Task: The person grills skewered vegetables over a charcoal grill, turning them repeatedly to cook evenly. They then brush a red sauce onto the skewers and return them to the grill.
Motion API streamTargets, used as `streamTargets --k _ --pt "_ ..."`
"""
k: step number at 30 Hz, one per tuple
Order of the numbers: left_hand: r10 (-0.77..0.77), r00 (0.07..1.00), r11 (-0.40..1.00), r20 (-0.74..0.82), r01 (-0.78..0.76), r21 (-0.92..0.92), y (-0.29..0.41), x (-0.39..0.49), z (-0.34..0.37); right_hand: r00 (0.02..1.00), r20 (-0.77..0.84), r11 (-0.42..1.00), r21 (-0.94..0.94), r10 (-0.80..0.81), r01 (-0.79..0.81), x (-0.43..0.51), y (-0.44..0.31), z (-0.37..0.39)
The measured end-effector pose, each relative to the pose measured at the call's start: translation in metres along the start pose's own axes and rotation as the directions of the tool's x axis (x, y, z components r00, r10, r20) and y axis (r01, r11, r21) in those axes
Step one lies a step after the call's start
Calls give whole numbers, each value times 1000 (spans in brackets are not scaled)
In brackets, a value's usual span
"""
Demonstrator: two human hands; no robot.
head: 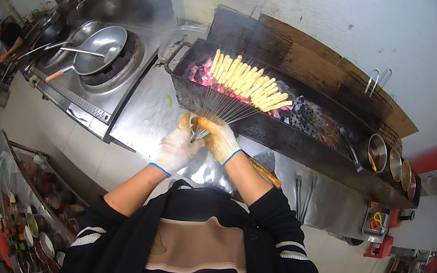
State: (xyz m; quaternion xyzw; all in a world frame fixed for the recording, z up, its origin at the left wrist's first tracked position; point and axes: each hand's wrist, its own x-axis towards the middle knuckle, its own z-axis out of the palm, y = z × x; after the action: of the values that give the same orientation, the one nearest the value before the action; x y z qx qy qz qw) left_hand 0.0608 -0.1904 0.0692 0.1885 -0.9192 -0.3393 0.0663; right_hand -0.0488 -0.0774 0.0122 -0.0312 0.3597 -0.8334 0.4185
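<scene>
Both my hands wear pale knit work gloves with blue cuffs, stained yellow at the fingers. My left hand [178, 147] and my right hand [217, 135] meet around the gathered ends of a fan of thin metal skewers [223, 107]. Pale yellow, stick-shaped pieces of food [245, 81] are threaded on their far ends, lying side by side over glowing coals in a long black charcoal grill [279, 133]. The exact finger contact at the bunched ends is partly hidden.
A steel wok [100, 51] rests on a burner at the left. Metal bowls [377, 152] line the grill's right end. Tongs [301, 196] and a wooden-handled tool [264, 172] lie on the steel counter [332, 207]. Wire grill baskets [248, 35] lean behind. Another person [9, 36] is at far left.
</scene>
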Motion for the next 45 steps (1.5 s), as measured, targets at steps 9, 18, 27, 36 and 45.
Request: streamTargets --k 9,18,27,36,45 --pt "16 984 868 -175 74 490 37 6 43 996 62 971 227 60 -73 7 5 -2" --pt "-23 989 807 -146 104 581 27 14 45 990 143 844 529 18 -92 4 18 -17" --pt "187 978 973 -97 -171 153 -13 16 36 992 -6 992 15 -126 126 -31 -13 41" --pt "106 854 -172 510 521 -836 -24 18 80 916 -205 -87 -965 -345 -249 -58 -36 87" --pt "219 711 -115 668 699 -706 -21 3 78 875 -99 -246 -939 -474 -240 -82 -23 57"
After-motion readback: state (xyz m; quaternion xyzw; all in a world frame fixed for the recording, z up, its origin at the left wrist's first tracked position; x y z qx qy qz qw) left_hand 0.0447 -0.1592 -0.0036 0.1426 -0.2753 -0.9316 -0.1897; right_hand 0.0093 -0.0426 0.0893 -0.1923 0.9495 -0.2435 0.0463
